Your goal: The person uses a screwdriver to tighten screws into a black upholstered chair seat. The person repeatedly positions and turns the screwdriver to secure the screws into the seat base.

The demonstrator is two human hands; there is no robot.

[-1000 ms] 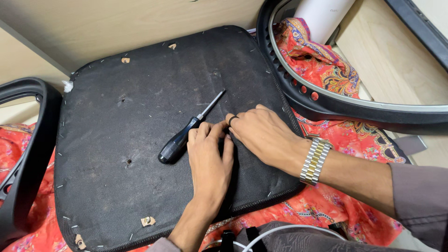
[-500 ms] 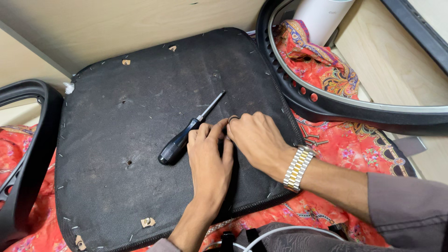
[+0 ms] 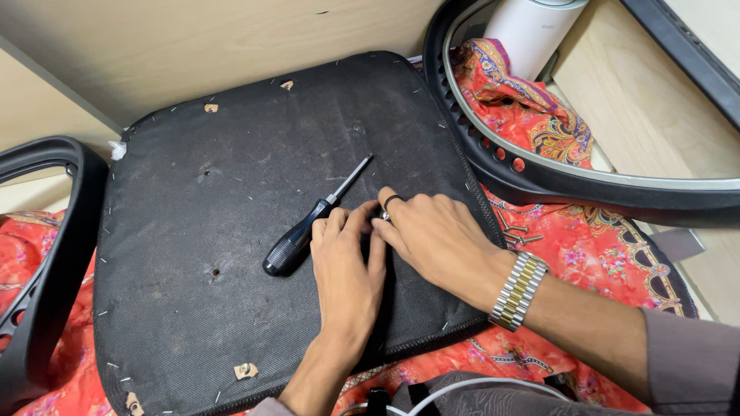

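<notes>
A black fabric-covered seat base (image 3: 231, 200) lies upside down, stapled along its edges. A screwdriver (image 3: 308, 231) with a black handle rests on it, tip pointing up and right. My left hand (image 3: 347, 270) lies flat on the seat base just right of the screwdriver handle, fingers together. My right hand (image 3: 435, 239), with a dark ring and a metal wristwatch (image 3: 518, 290), presses on the fabric beside it, fingertips touching the left fingers. Whether anything small sits under the fingertips I cannot tell.
A black chair armrest (image 3: 54, 254) curves at the left. A black round chair frame (image 3: 539, 173) sits at the upper right over red patterned cloth (image 3: 539, 123). Loose screws (image 3: 515, 233) lie on the cloth. A white cylinder (image 3: 532, 31) stands behind. Wooden panels surround.
My right hand has slid slightly left and down toward the left hand; both stay pressed on the seat base. The screwdriver has not moved.
</notes>
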